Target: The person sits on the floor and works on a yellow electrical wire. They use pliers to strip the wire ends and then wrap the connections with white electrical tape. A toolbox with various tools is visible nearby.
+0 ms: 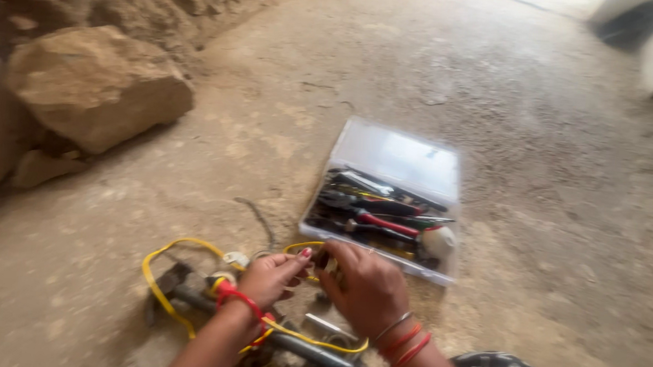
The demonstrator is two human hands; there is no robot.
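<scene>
We found the left hand point(271, 277) and right hand point(364, 289) pinched shut together on a small fitting point(327, 264) at the yellow wire point(179, 245), on the floor beside the open tool case point(391, 162); steady fingertip work seemed required.

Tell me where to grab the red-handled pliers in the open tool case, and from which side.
Probably take the red-handled pliers by the red grip, coming straight down from above. They lie flat on top of the other tools in the clear plastic case, the grip exposed; the tray walls block a side approach. Both the left hand and right hand are busy at the yellow wire.
</scene>
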